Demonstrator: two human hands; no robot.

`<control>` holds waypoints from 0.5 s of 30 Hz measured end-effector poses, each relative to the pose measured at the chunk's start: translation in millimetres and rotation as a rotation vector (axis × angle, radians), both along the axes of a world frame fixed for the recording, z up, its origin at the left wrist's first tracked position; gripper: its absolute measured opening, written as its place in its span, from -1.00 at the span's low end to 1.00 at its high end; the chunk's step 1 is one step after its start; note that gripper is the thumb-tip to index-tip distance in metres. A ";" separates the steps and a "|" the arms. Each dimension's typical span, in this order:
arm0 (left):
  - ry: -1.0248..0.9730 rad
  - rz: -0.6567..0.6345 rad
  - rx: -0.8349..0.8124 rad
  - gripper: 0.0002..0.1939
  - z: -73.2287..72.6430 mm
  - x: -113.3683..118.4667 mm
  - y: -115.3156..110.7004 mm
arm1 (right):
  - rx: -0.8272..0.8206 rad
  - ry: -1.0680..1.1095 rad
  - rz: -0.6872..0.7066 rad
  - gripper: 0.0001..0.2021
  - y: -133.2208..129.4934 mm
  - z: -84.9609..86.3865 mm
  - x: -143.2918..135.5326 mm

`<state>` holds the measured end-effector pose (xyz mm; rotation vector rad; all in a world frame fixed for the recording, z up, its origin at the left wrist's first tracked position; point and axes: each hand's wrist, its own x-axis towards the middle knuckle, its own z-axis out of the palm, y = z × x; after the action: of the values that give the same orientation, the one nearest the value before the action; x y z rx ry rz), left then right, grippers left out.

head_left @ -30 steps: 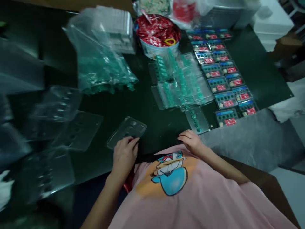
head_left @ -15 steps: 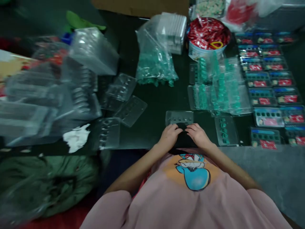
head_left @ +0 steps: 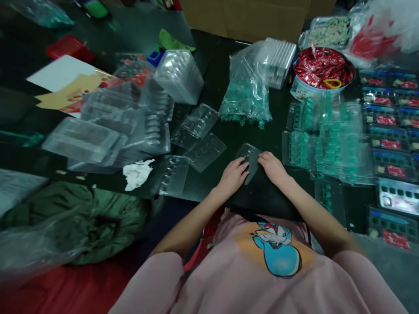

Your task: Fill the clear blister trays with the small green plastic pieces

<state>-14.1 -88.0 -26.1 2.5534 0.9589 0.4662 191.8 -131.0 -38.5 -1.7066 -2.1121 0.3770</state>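
Note:
Between my two hands, a clear plastic blister tray [head_left: 251, 162] with a row of small moulded pockets lies tilted at an angle over the dark table. My left hand [head_left: 233, 176] is closed on its left edge, fingers bent over the plastic. On the opposite edge, my right hand [head_left: 272, 168] grips with the fingertips; its thumb is hidden. Other clear trays [head_left: 206, 151] lie loose to the left of my hands. To the right are overlapping trays filled with green pieces [head_left: 334, 144].
A bag of green pieces [head_left: 245, 102] lies beyond my hands, beside stacked clear trays [head_left: 278, 59]. A round tub [head_left: 314, 89] holds red packets and yellow-handled scissors. Filled packs [head_left: 389, 144] line the right side. Crumpled white tissue [head_left: 137, 174] lies near the front edge.
The tray has turned from lying straight across to a slant. My hands have moved apart to its two sides. The whole view has swung toward the left.

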 end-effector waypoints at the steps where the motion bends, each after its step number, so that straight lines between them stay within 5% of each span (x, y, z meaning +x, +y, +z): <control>1: -0.003 0.006 -0.029 -0.69 -2.9 3.7 1.6 | 0.000 0.012 0.002 -0.71 11.2 0.4 3.3; 7: -0.044 0.097 -0.054 -0.63 7.4 16.4 13.9 | 0.043 0.058 -0.202 -0.65 72.5 14.8 19.5; 12: 0.135 0.385 0.060 -0.41 22.6 -36.1 71.6 | 0.061 0.008 -0.303 -0.72 104.6 16.4 27.4; 15: 0.327 0.356 0.004 -0.31 18.8 -59.4 90.1 | 0.031 -0.062 -0.354 -0.67 115.2 10.6 28.9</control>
<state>-73.5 2.0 -7.2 2.5131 1.5425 0.1412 220.6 -15.8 -27.9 -2.0459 -1.7940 0.1877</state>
